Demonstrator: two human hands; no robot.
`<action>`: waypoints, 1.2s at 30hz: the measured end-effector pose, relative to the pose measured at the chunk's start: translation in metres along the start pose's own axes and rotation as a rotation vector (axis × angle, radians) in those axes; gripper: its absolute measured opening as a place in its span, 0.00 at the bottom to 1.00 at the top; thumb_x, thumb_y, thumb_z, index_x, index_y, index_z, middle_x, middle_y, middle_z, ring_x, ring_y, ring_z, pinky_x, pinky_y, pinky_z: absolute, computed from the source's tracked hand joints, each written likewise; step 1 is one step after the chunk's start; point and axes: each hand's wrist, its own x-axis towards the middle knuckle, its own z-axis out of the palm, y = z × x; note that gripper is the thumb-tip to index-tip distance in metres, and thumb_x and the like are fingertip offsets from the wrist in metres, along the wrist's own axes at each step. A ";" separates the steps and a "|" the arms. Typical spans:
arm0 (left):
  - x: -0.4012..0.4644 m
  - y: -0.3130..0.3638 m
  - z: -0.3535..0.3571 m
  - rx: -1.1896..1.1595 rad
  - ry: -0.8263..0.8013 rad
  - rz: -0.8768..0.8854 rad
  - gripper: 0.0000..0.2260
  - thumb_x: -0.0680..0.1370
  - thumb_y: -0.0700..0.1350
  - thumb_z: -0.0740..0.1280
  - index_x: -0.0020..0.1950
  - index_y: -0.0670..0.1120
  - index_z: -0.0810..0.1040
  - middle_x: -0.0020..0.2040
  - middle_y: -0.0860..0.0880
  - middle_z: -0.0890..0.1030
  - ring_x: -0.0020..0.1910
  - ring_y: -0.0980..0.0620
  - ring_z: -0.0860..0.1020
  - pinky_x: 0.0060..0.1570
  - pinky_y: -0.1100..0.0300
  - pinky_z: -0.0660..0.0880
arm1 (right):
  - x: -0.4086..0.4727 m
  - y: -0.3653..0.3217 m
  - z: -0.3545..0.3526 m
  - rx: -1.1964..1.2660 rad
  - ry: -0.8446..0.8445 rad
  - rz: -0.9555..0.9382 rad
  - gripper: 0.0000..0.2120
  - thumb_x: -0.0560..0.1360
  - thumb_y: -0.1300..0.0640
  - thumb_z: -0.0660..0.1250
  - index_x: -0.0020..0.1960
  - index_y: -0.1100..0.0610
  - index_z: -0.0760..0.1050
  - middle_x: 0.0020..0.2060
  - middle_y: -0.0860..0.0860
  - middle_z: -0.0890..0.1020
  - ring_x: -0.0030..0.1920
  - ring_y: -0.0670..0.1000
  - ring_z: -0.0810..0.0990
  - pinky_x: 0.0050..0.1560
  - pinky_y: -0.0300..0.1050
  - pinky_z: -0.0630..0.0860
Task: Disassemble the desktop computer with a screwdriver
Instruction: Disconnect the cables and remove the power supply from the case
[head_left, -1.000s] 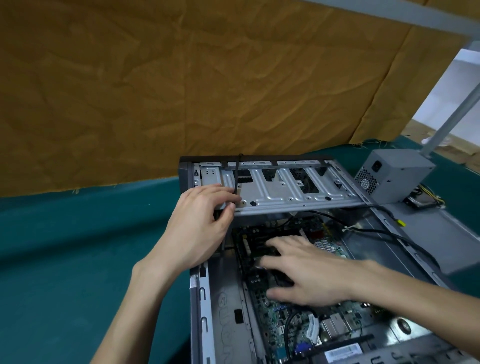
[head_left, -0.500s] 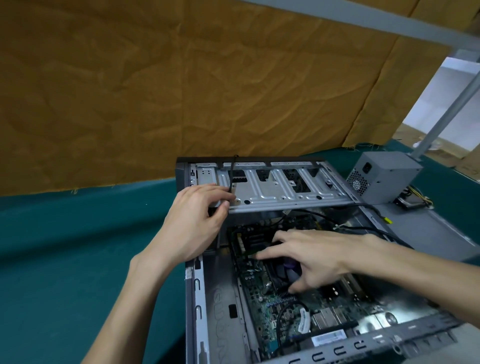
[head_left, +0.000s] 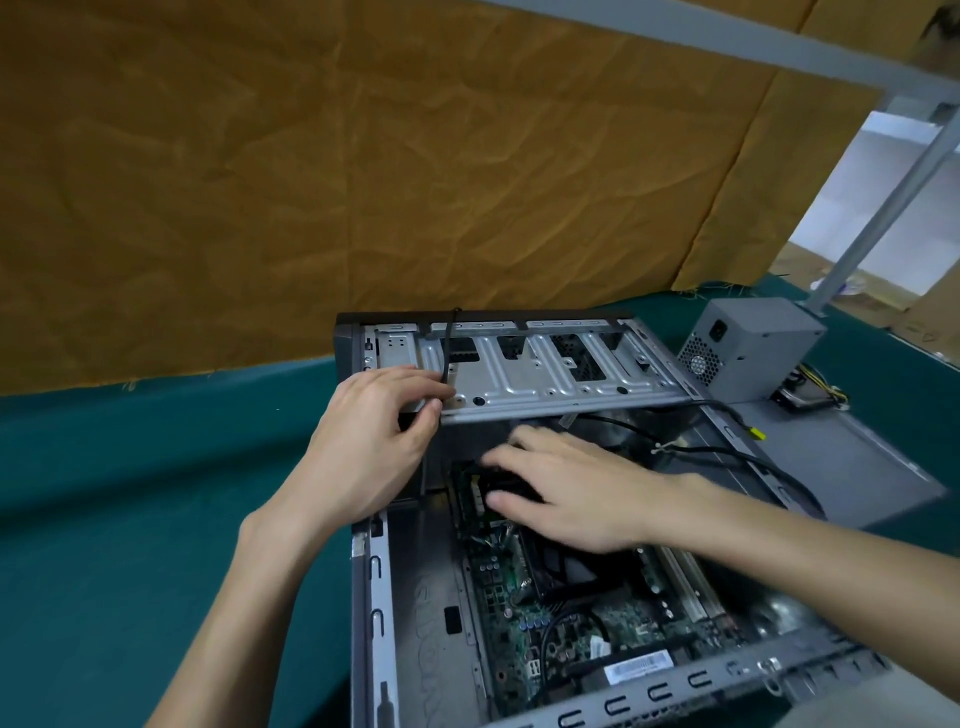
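An open desktop computer case (head_left: 371, 582) lies on its side on the green table. Its silver drive cage (head_left: 550, 382) spans the far end. My left hand (head_left: 371, 447) grips the left near edge of that cage, thumb under and fingers on top, beside a black cable (head_left: 447, 345). My right hand (head_left: 566, 488) reaches inside over the green motherboard (head_left: 530, 623), with spread fingers resting on a black part at the board's far end. What the fingertips touch is hidden. No screwdriver is in view.
A grey power supply (head_left: 753, 348) with yellow wires stands outside the case at the back right, on a grey side panel (head_left: 841, 457). Black cables (head_left: 727, 452) run across the case's right side. Brown paper covers the wall behind. A metal frame post (head_left: 893, 202) rises at right.
My right hand has slid farther into the case, toward the drive cage, and flattened out. My left hand has kept its grip on the cage. The view has shifted a little.
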 end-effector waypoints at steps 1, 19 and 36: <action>0.000 0.000 0.000 0.003 0.000 0.000 0.13 0.83 0.48 0.62 0.63 0.53 0.82 0.67 0.57 0.79 0.71 0.56 0.71 0.73 0.49 0.64 | 0.010 -0.006 0.004 -0.055 0.087 0.002 0.21 0.83 0.39 0.54 0.68 0.51 0.70 0.58 0.54 0.76 0.59 0.58 0.76 0.58 0.53 0.71; -0.002 -0.002 0.002 -0.042 0.036 -0.009 0.12 0.83 0.47 0.63 0.62 0.55 0.83 0.64 0.60 0.79 0.69 0.61 0.71 0.73 0.56 0.62 | 0.078 -0.002 0.047 0.234 0.056 0.316 0.12 0.77 0.51 0.66 0.53 0.60 0.79 0.49 0.61 0.83 0.49 0.62 0.83 0.41 0.43 0.73; -0.002 0.000 0.001 -0.046 0.032 -0.010 0.12 0.82 0.47 0.63 0.61 0.54 0.83 0.63 0.60 0.80 0.69 0.60 0.72 0.73 0.53 0.63 | 0.079 -0.001 0.053 0.123 0.130 0.308 0.11 0.76 0.51 0.67 0.53 0.56 0.79 0.50 0.58 0.83 0.49 0.62 0.83 0.41 0.44 0.74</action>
